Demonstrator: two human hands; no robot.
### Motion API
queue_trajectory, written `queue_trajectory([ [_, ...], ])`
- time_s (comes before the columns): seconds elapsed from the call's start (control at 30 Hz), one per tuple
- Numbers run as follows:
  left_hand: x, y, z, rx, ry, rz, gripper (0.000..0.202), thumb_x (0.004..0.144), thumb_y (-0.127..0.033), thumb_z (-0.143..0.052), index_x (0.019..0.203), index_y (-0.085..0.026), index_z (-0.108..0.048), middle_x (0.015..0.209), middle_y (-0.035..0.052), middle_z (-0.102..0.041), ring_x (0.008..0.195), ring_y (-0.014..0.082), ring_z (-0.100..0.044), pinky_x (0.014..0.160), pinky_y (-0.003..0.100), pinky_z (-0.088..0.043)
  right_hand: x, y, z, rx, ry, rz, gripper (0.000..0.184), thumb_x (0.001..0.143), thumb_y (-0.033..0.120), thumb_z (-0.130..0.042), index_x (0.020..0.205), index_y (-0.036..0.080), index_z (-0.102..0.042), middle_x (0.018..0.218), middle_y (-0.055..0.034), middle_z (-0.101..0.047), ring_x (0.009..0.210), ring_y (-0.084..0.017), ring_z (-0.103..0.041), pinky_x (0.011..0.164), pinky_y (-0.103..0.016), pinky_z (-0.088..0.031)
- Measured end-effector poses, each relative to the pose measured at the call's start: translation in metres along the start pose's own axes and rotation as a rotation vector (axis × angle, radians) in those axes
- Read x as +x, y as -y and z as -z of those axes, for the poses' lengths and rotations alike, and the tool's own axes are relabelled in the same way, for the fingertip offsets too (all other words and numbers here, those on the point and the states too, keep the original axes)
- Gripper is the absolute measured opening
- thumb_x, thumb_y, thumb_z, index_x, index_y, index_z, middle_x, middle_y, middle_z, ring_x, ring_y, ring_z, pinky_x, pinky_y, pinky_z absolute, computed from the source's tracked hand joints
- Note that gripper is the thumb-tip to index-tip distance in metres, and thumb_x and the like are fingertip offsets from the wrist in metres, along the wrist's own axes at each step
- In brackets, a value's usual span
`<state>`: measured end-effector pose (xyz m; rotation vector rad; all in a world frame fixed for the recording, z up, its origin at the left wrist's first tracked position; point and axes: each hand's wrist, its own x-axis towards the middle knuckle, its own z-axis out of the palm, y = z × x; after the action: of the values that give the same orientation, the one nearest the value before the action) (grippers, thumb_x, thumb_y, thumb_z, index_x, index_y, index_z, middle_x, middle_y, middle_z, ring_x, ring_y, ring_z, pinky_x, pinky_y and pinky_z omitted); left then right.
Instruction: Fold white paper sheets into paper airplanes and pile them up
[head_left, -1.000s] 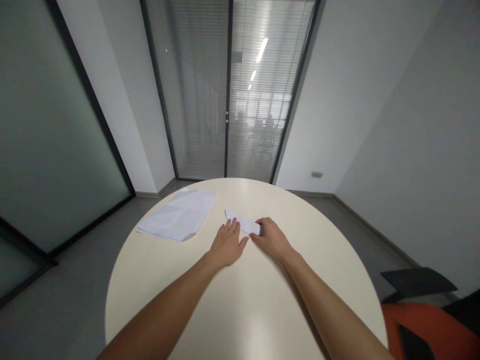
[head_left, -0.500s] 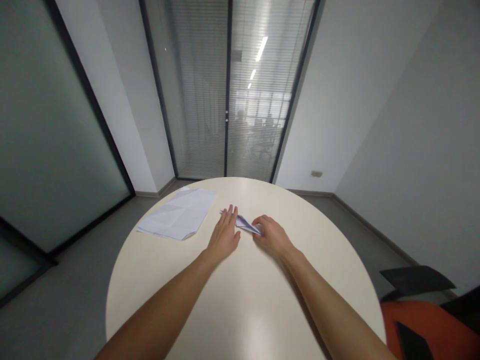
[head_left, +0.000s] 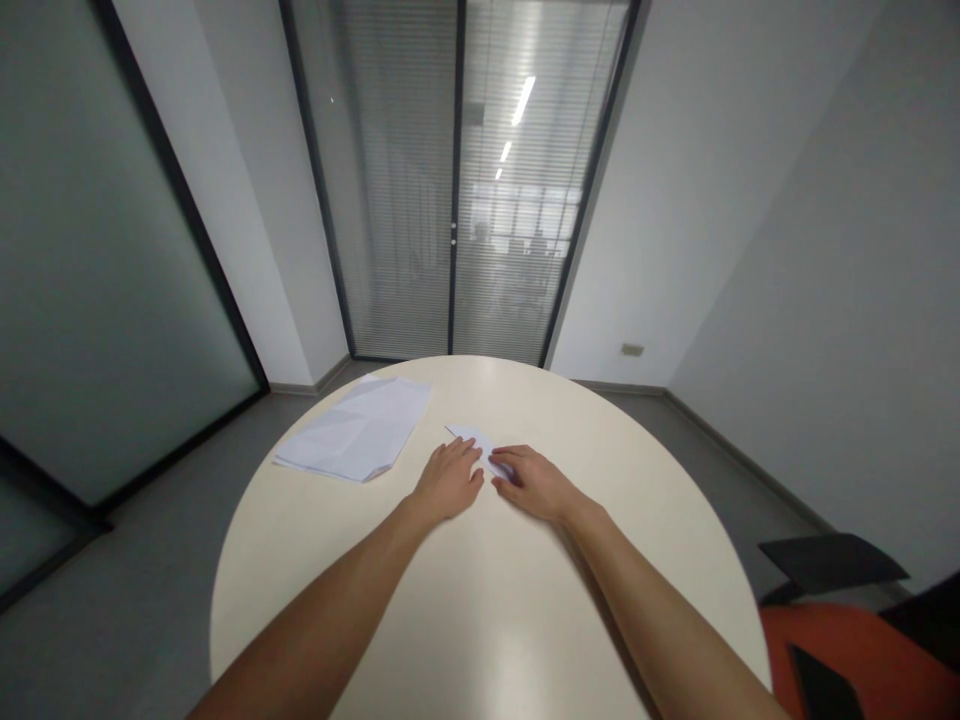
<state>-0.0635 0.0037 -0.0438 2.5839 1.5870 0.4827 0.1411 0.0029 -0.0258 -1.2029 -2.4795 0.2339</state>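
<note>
White paper strip (head_left: pixel 465 433) is on the surface (head_left: pixel 487 600) under both hands: left hand (head_left: pixel 450 480) loosely open, right hand (head_left: pixel 538 484) curled over its end, can't tell if pinching. I'd press evenly so it won't skid.

A round, pale table (head_left: pixel 480 610) stands on a grey floor (head_left: pixel 150 580), with a red chair (head_left: pixel 862 655) at its right edge. Beyond the table, dark-framed glass panels (head_left: pixel 397 270) with horizontal blinds sit between white walls (head_left: pixel 750 180); a small plate (head_left: pixel 632 350) is fitted low, right of the panels, and a frosted panel (head_left: pixel 112 250) occupies the left side. Light strips (head_left: pixel 523 100) show in the right-hand glass; whether reflected or seen through cannot be determined.
</note>
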Motion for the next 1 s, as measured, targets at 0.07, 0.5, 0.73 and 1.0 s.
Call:
queue_trajectory([
  [0.07, 0.000, 0.000, 0.000, -0.010, 0.001, 0.007, 0.052, 0.098, -0.034, -0.038, 0.145, -0.014, -0.047, 0.156, 0.0129, -0.042, 0.146, 0.0289, -0.036, 0.120, 0.049, -0.029, 0.000, 0.002, 0.001, -0.003, -0.004, -0.016, 0.041, 0.092, 0.027, -0.055, 0.130, 0.015, -0.064, 0.133, -0.0122, -0.065, 0.125, -0.025, -0.056, 0.108, -0.037, -0.041],
  [0.5, 0.000, 0.000, -0.006, -0.031, -0.019, 0.080, 0.059, 0.097, -0.034, -0.039, 0.150, -0.008, -0.037, 0.160, 0.0187, -0.033, 0.149, 0.0295, -0.030, 0.121, 0.045, -0.026, -0.004, -0.008, 0.019, -0.192, -0.134, -0.410, 0.039, 0.098, 0.028, -0.046, 0.135, 0.023, -0.056, 0.128, -0.0090, -0.067, 0.108, -0.024, -0.065, 0.088, -0.031, -0.047],
  [0.73, 0.001, 0.000, -0.007, -0.019, -0.006, 0.082, 0.058, 0.097, -0.035, -0.039, 0.149, -0.009, -0.039, 0.159, 0.0177, -0.034, 0.149, 0.0288, -0.030, 0.121, 0.045, -0.026, -0.001, -0.006, 0.011, -0.240, -0.109, -0.380, 0.032, 0.100, 0.027, -0.042, 0.127, 0.022, -0.059, 0.135, -0.0106, -0.062, 0.109, -0.024, -0.065, 0.089, -0.031, -0.048],
  [1.0, 0.000, 0.000, -0.006, -0.026, 0.007, 0.075, 0.058, 0.098, -0.036, -0.036, 0.149, -0.009, -0.040, 0.158, 0.0172, -0.037, 0.149, 0.0288, -0.030, 0.122, 0.045, -0.025, -0.008, -0.041, 0.006, -0.306, -0.127, -0.605, 0.046, 0.098, 0.032, -0.044, 0.139, 0.014, -0.052, 0.150, -0.0221, -0.046, 0.131, -0.037, -0.049, 0.101, -0.051, -0.044],
])
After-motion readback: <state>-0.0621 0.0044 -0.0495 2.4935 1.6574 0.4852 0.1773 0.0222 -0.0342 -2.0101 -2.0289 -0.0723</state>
